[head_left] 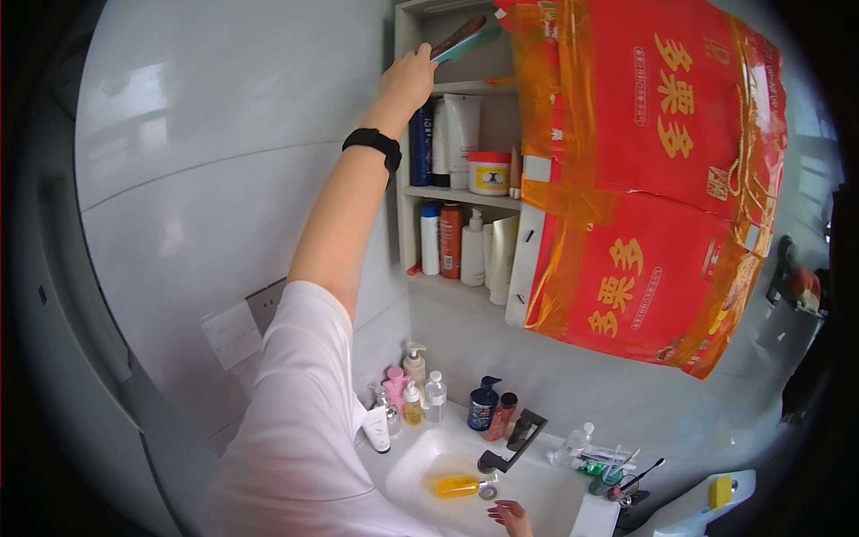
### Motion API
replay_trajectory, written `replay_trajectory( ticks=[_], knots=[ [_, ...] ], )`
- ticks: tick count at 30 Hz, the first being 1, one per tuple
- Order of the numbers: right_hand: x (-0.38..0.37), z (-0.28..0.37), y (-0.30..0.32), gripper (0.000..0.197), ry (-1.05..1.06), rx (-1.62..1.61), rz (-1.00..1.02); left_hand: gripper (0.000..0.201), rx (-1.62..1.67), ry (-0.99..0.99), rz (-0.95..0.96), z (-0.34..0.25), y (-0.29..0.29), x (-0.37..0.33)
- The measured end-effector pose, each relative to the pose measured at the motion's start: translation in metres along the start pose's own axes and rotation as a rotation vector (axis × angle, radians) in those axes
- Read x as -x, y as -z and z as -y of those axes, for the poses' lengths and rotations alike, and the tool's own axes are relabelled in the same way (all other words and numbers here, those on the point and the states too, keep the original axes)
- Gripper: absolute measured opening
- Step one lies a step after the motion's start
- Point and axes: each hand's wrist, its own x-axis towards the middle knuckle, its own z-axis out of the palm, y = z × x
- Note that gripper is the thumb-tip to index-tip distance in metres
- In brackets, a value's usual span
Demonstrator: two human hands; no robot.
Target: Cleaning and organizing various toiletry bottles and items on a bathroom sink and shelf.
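My left arm stretches up to the open wall cabinet (402, 161). My left hand (409, 79) is closed at its top shelf, gripping the ends of a brown comb (460, 36) and a flat teal piece (474, 45) lying against it; their exact kind is hard to make out. Low over the white sink (413, 465) is my right hand (510, 515), fingers apart and holding nothing. Near it a bottle of yellow liquid (456, 486) lies on its side in the basin, by the drain.
Red cardboard panels (644, 170) taped over the cabinet door jut out at right. Lower shelves hold bottles, tubes and a red-lidded jar (489, 173). Pump bottles (414, 362) crowd the sink's back left, beside a dark faucet (512, 445). Toothbrushes (633, 474) stand at right.
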Motion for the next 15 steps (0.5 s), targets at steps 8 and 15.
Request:
replay_trajectory(
  ticks=[8,15],
  knots=[
    [-0.002,-0.036,0.032,0.038,0.046,-0.199,-0.135,0.02,-0.134,-0.166,0.009,0.001,-0.042,-0.014],
    [-0.001,-0.031,0.026,0.04,0.05,-0.225,-0.155,0.032,0.009,-0.068,0.155,0.021,-0.07,-0.022]
  ],
)
